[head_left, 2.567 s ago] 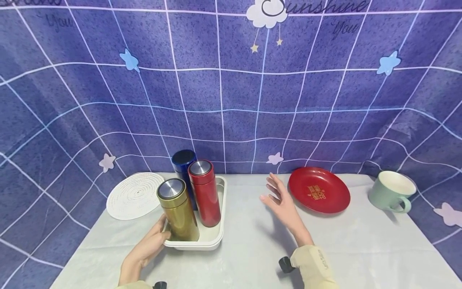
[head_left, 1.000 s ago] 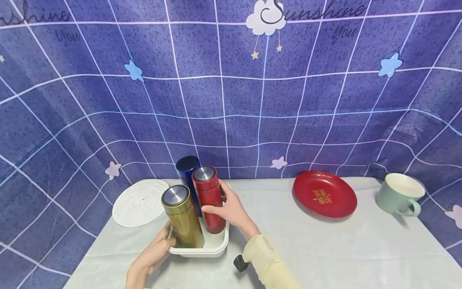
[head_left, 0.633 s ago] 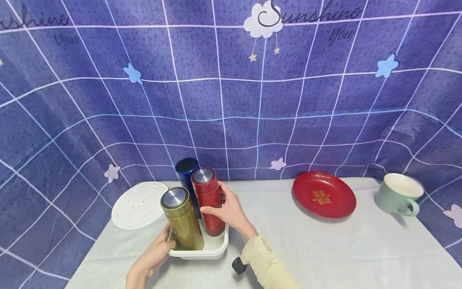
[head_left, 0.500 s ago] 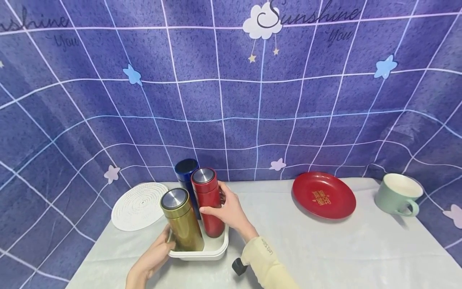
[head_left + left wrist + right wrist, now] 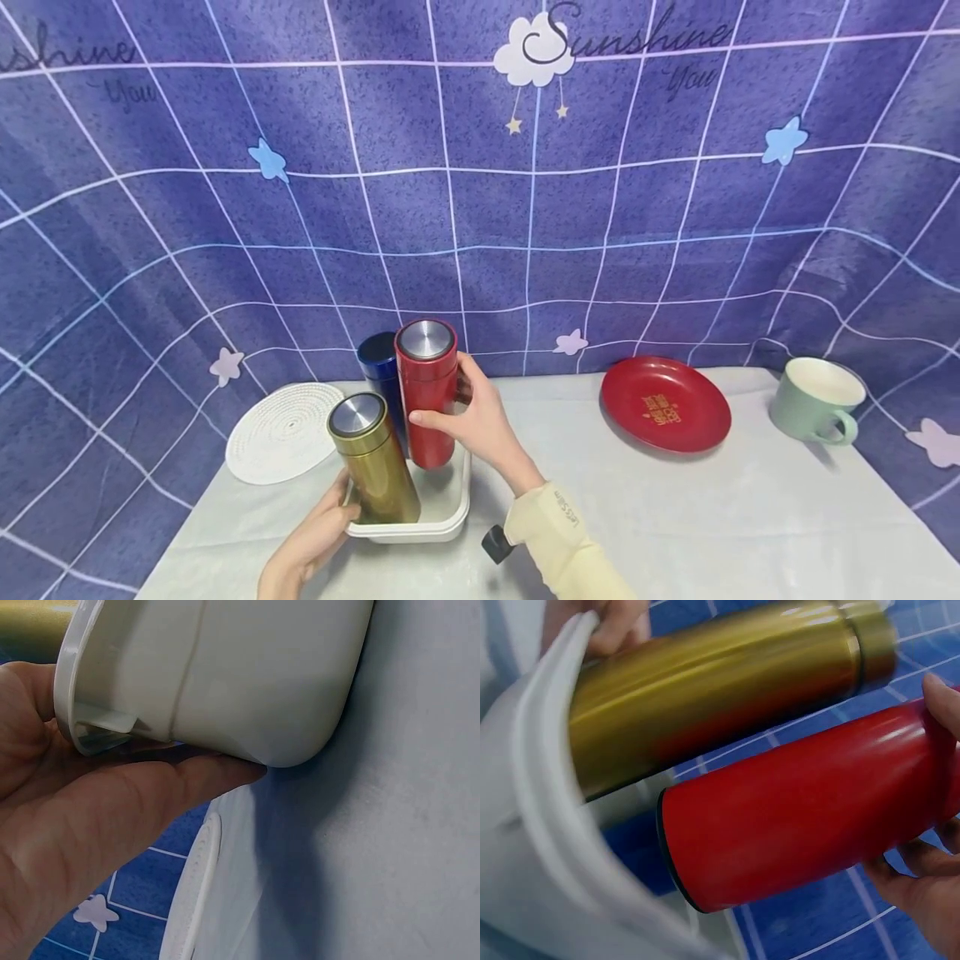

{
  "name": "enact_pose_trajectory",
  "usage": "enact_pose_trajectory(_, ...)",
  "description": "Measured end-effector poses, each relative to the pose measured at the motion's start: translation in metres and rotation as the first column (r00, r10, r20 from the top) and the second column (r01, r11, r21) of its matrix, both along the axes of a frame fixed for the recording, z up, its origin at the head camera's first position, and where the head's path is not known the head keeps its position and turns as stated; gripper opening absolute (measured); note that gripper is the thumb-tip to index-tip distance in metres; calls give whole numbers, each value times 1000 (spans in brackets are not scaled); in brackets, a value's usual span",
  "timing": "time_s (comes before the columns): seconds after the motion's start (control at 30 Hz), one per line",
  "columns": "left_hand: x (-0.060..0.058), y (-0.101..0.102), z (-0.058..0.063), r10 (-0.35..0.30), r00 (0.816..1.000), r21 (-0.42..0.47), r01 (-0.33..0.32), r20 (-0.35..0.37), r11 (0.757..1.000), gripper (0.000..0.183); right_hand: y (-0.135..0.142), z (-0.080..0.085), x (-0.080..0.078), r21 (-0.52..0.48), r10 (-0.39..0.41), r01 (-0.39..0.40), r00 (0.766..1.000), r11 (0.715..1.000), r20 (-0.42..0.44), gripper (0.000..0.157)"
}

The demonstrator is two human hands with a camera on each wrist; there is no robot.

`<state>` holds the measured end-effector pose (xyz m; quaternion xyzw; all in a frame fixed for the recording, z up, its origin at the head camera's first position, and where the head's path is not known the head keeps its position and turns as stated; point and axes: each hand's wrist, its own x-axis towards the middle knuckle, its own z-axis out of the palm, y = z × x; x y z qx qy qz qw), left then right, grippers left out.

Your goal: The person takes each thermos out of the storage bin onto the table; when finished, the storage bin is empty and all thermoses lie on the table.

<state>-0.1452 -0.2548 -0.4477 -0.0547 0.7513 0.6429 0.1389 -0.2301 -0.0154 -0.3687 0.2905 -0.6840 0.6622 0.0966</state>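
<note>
My right hand [image 5: 480, 417] grips a red thermos flask [image 5: 429, 400] round its body, thumb in front and fingers behind. In the right wrist view the flask's black-edged base is raised off the floor of a white plastic bin [image 5: 442, 523]. My left hand [image 5: 318, 529] holds the bin's near left corner; the left wrist view shows fingers under its rim and along its outer wall. A gold thermos flask [image 5: 375, 467] stands in the bin beside the left hand. Behind the red flask is a blue thermos flask [image 5: 386, 383], partly hidden.
To the left of the bin lies a round white woven mat [image 5: 281, 433]. A red plate [image 5: 666, 404] with gold markings sits on the right, and a green mug [image 5: 813, 400] stands at the far right. A purple gridded curtain [image 5: 525, 208] hangs behind the table.
The right hand came across from the right, took hold of the red flask and has now raised it inside the bin's outline. The left hand keeps its hold on the bin.
</note>
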Motion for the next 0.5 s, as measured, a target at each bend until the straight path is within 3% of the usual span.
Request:
enact_pose_trajectory(0.27,-2,0,-3,-16,1000,-6,16,-6,1000,91,23,28,12,-82,-13,10,999,997,-40,63)
enact_pose_trajectory(0.5,-2,-2,-2,-28,1000,-23,28,-9,999,90,52,32,17,-70,-101,98,994,993,-30,64)
